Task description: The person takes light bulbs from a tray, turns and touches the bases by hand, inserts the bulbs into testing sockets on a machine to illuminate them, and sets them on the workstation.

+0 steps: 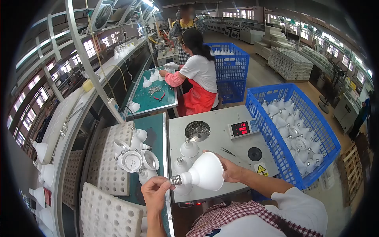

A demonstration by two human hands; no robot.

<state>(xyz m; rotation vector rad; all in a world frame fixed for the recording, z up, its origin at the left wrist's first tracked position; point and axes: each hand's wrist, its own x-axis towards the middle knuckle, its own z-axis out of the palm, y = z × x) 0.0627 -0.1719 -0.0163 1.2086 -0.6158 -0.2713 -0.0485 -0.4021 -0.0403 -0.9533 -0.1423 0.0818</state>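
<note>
A white cone-shaped lamp bulb housing (207, 172) is held tilted on its side above the grey machine table. My left hand (156, 189) pinches its metal screw base (176, 180) between thumb and fingers. Around the wide end, my right hand (232, 169) is closed, with some fingers hidden behind the housing. Just beyond it, another white bulb housing (189, 147) stands base up, and more stand close by, partly covered by the held one. Several housings (132, 161) lie clustered left of my hands, some with their open side up.
A digital meter (241, 128) with red figures, tweezers (227, 151) and a bowl of small metal parts (197, 131) are on the grey table (215, 118). A blue crate (312, 175) of bulbs stands right. Foam trays (108, 209) lie left. A co-worker (199, 65) sits ahead.
</note>
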